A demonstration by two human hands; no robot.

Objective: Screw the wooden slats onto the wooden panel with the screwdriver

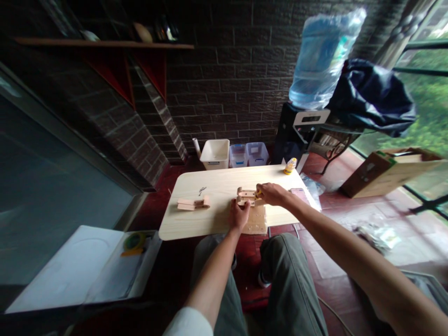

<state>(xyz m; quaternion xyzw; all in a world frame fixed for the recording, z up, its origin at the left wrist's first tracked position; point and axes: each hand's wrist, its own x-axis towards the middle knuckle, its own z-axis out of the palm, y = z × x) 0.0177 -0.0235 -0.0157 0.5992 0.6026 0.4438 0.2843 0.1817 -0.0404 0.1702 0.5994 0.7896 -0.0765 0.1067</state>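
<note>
On the light wooden table [217, 179] lies a small wooden assembly [248, 192] with curved ends and dark holes or screws. My left hand [240, 215] grips its near left side, thumb and fingers closed on the wood. At its right end my right hand [272, 193] is closed around a small yellow tool [258, 192], mostly hidden by the fingers; its tip cannot be made out. Under the work is a brown board [256, 223] that overhangs the front edge. Farther left sit more joined wooden pieces [193, 204] and several small dark screws or bits [202, 190].
A yellow-capped bottle [290, 166] stands at the back right, near a pinkish phone [300, 195]. Behind the table are a cream bin [215, 154] and two clear boxes [248, 154]. A water dispenser [297, 133] rises at right; a white case [66, 270] lies at lower left.
</note>
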